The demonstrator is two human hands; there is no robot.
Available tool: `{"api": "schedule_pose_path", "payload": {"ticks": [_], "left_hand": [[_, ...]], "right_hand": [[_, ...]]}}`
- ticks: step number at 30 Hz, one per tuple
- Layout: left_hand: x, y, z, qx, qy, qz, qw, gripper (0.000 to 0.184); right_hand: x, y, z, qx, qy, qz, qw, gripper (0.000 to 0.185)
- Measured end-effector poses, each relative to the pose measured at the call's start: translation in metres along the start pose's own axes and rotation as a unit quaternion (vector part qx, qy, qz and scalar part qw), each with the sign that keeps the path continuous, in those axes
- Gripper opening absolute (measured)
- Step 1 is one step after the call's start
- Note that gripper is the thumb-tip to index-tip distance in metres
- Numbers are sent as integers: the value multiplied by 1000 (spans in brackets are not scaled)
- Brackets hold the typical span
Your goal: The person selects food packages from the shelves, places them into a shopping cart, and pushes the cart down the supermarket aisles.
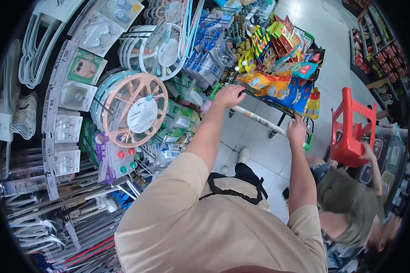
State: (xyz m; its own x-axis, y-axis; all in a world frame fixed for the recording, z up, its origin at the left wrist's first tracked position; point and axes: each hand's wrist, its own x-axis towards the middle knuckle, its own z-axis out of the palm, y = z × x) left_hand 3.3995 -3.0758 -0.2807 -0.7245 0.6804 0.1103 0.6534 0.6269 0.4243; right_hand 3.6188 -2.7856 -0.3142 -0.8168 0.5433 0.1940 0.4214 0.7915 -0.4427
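A shopping cart [259, 119] stands in front of me, filled with bright snack packets. My left hand [230, 96] is closed over the left end of its handle, near the hanging goods. At the handle's right end, my right hand [296, 131] is wrapped round the bar. Among the packets are an orange bag [266, 83] and a blue bag [292, 96] close to the handle. The fingertips of both hands are partly hidden behind the bar.
To the left, a rack holds a round pink hanger [135, 109], small packaged hooks [67, 128] and white hangers [43, 48]. At the right, another person [351, 200] holds a red stool [351, 132] beside shelves. Tiled floor [234, 125] shows around the cart.
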Motion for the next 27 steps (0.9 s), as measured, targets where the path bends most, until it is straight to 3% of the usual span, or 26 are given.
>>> {"api": "schedule_pose_path", "payload": {"ticks": [27], "left_hand": [[78, -5, -4, 14, -13, -11, 1000, 44]], "right_hand": [[80, 16, 15, -2, 2, -11, 1000, 42]]}}
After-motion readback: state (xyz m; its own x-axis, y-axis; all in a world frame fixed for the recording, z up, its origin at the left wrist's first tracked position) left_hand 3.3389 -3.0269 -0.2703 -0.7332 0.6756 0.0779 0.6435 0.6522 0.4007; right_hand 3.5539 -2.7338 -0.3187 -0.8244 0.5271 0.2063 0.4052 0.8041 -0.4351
